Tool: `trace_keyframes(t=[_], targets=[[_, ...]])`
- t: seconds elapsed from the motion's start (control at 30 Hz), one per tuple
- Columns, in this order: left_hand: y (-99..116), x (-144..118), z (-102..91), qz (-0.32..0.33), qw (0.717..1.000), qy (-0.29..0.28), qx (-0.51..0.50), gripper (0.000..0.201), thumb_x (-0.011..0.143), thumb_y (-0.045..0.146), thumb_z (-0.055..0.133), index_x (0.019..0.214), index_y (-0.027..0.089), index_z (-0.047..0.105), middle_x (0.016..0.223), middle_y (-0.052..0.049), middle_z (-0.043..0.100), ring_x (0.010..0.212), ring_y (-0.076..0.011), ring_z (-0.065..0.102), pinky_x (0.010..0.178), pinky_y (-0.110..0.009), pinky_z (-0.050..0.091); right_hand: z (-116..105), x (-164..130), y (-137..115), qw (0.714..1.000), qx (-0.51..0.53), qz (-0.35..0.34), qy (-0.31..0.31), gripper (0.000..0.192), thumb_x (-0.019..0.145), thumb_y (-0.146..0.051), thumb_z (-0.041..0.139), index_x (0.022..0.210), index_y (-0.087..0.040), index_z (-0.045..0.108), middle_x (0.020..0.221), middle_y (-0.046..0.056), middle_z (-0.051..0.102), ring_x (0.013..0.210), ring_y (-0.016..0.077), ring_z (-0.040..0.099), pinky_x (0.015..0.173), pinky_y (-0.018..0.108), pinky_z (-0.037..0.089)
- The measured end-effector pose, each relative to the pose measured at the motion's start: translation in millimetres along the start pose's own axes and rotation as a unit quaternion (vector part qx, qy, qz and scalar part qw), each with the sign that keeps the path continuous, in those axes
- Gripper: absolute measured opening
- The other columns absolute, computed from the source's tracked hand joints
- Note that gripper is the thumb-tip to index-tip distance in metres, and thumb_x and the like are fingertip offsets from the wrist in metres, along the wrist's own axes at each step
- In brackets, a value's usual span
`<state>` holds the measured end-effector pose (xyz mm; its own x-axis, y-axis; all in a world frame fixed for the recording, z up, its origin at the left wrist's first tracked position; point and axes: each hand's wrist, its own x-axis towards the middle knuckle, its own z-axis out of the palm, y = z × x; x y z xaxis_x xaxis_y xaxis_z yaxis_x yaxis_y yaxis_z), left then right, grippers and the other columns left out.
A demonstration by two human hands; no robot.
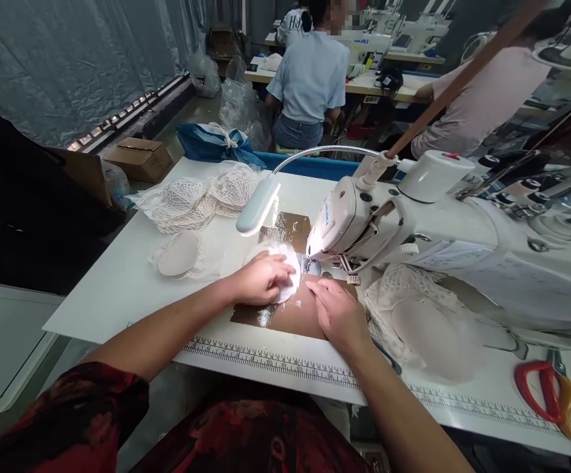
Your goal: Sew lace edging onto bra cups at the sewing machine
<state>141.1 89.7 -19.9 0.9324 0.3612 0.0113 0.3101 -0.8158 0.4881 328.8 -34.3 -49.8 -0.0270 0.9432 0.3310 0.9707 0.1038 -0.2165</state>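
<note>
Under the lit head of a white sewing machine (339, 220) lies a white padded bra cup (292, 279), at the left of the needle area. My left hand (263, 279) rests over the cup, its curled fingers pressing on and gripping it. Just right of the cup, my right hand (337, 312) is closed, with thumb and forefinger pinched together near the presser foot; whatever they hold is too small to make out. Beneath both hands is a brown, shiny taped sheet (285, 322) on the table.
White lace bra pieces (181, 200) lie at the back left, with a beige cup (179, 253) before them. More lace and cups (428, 328) lie right. Scissors (556, 394) rest near the front edge. A lamp (258, 205) overhangs. Two people (309, 79) sit beyond.
</note>
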Motion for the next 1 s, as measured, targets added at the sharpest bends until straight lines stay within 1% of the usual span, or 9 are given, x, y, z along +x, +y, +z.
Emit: trace_keyframes(t=[0.07,0.13,0.23,0.3,0.37,0.5,0.6,0.8,1.0], targets=[[8,-14,-3.1,0.079,0.993,-0.050,-0.069,0.032,0.074,0.006,0.056,0.095,0.023,0.072,0.123,0.000,0.066,0.131,-0.0277,0.047,0.112,-0.047,0.033,-2,-3,1,1.000,0.028,-0.008,0.013,0.034,0.090,-0.013,0.044,0.111,-0.019,0.070,0.103,0.006,0.069,0.087,0.0169,0.062,0.073,0.026,0.046],[16,-27,-3.6,0.128,0.985,-0.023,-0.115,0.032,0.076,0.005,0.053,0.097,0.021,0.071,0.119,-0.002,0.068,0.128,-0.0232,0.050,0.111,-0.040,0.037,-4,-4,1,0.999,0.051,-0.009,0.008,0.034,0.089,-0.013,0.043,0.110,-0.019,0.070,0.103,0.006,0.070,0.089,0.0168,0.063,0.077,0.026,0.047],[21,-36,-1.4,0.107,0.984,0.091,-0.112,0.031,0.084,0.010,0.048,0.106,0.017,0.069,0.119,-0.008,0.067,0.120,-0.0201,0.056,0.107,-0.037,0.044,-6,-3,-1,0.997,0.071,-0.008,-0.015,0.035,0.089,-0.012,0.043,0.111,-0.019,0.069,0.102,0.006,0.070,0.091,0.0166,0.062,0.079,0.027,0.048],[19,-34,2.4,0.057,0.989,0.123,-0.063,0.029,0.089,0.018,0.048,0.111,0.016,0.067,0.120,-0.010,0.066,0.115,-0.0212,0.059,0.102,-0.039,0.048,-6,-2,-2,0.997,0.070,-0.015,-0.025,0.036,0.088,-0.012,0.043,0.112,-0.019,0.069,0.102,0.006,0.069,0.092,0.0170,0.062,0.080,0.027,0.048],[17,-27,8.4,0.031,0.994,0.109,-0.003,0.028,0.089,0.022,0.051,0.110,0.015,0.067,0.121,-0.012,0.066,0.115,-0.0239,0.060,0.101,-0.042,0.048,-7,0,-4,0.998,0.058,-0.022,-0.034,0.038,0.087,-0.011,0.043,0.115,-0.018,0.068,0.103,0.007,0.069,0.094,0.0176,0.061,0.080,0.027,0.046],[16,-8,20.0,0.067,0.994,0.054,0.067,0.030,0.088,0.021,0.052,0.113,0.012,0.067,0.128,-0.014,0.062,0.120,-0.0267,0.056,0.103,-0.043,0.046,-10,3,-7,0.995,-0.018,-0.015,-0.093,0.041,0.088,-0.010,0.042,0.121,-0.020,0.064,0.100,0.007,0.066,0.089,0.0190,0.057,0.075,0.029,0.042],[18,-1,21.7,0.058,0.992,0.041,0.100,0.036,0.089,0.023,0.051,0.120,0.010,0.062,0.130,-0.014,0.059,0.117,-0.0284,0.056,0.095,-0.043,0.049,-11,3,-8,0.989,-0.066,-0.003,-0.130,0.041,0.089,-0.010,0.043,0.123,-0.022,0.063,0.097,0.007,0.063,0.085,0.0192,0.053,0.071,0.030,0.038],[19,2,16.5,0.025,0.988,0.036,0.147,0.043,0.087,0.022,0.053,0.127,0.008,0.057,0.134,-0.014,0.056,0.101,-0.0272,0.056,0.087,-0.041,0.050,-11,6,-7,0.987,-0.071,0.011,-0.141,0.042,0.089,-0.010,0.042,0.125,-0.022,0.062,0.095,0.007,0.061,0.085,0.0190,0.051,0.071,0.029,0.035],[7,11,13.8,0.034,0.989,0.026,0.143,0.046,0.086,0.023,0.053,0.129,0.007,0.056,0.136,-0.015,0.054,0.102,-0.0279,0.054,0.085,-0.042,0.050,-10,13,-7,0.987,-0.067,0.037,-0.143,0.042,0.090,-0.011,0.039,0.123,-0.023,0.062,0.095,0.007,0.063,0.081,0.0191,0.052,0.069,0.030,0.034]])
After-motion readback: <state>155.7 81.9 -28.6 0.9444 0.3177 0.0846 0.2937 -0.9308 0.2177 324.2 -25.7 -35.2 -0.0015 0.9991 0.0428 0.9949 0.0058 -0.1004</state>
